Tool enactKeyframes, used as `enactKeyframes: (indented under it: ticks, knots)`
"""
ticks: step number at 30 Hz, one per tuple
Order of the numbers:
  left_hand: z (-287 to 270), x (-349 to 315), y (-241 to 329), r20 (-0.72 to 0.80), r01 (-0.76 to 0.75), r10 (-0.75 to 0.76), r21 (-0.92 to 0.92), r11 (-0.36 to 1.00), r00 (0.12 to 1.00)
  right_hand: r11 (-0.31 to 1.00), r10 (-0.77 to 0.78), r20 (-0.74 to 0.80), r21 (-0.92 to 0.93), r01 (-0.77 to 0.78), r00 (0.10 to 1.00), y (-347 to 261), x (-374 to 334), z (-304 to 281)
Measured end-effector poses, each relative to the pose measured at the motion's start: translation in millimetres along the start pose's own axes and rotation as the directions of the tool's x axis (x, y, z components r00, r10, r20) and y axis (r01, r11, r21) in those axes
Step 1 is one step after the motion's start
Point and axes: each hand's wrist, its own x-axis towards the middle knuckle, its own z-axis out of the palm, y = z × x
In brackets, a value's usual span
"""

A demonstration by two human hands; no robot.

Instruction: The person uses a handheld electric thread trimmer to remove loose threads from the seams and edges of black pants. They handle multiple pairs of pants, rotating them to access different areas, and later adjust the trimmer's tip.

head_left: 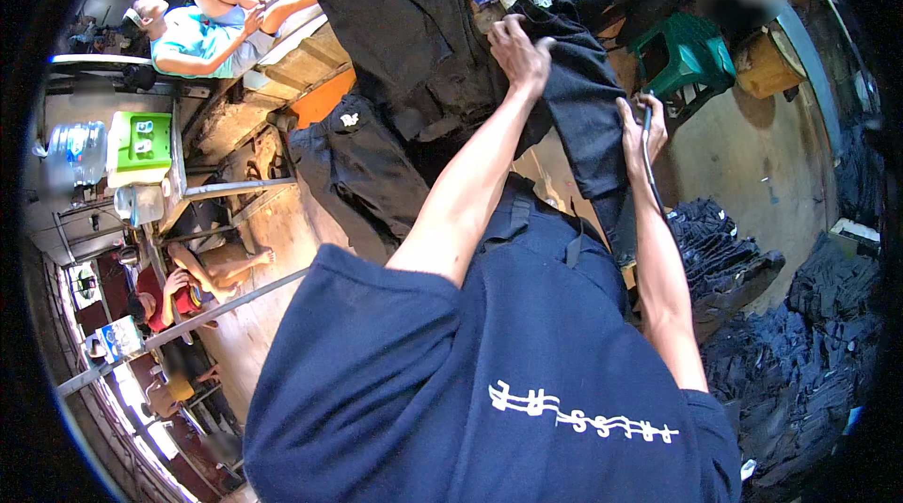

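Resting our left hand (520, 59), loosely spread, at the trousers' (585, 98) waist, we seem to steady the cloth. Our right hand (635, 134) half curls beside the leg, a cord (649, 161) along it; its grip, we can't tell. They stretch between our arms, probably for reach.

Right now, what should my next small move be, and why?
Perhaps smooth the dark trousers at the waist with the left hand: it sits at that end, while the right hand, beside the leg, has a dark cord running along it.
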Motion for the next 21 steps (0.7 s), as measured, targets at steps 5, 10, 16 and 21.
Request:
enactKeyframes:
  ticks: [5, 10, 16, 21]
  knots:
    - [7.0, -67.2, -11.7, 0.394, -0.571, 0.569, -0.127, 0.811, 0.722, 0.985, 0.172, 0.089, 0.014, -0.174, 0.981, 0.0, -62.3, -73.0]
    - [37.6, -19.5, -33.3, 0.394, -0.660, 0.631, -0.076, 0.747, 0.668, 0.969, 0.181, -0.009, 0.171, -0.177, 0.983, 11.8, -58.4, -46.0]
    - [26.5, -19.1, -20.5, 0.330, -0.572, 0.541, -0.005, 0.820, 0.773, 0.977, 0.207, 0.058, 0.027, -0.209, 0.977, 24.5, -34.1, -33.6]
    - [-32.4, -139.3, -4.4, 0.562, 0.438, -0.218, -0.293, 0.850, 0.798, 0.948, 0.262, 0.172, 0.137, -0.287, 0.949, 26.2, -14.5, -41.3]
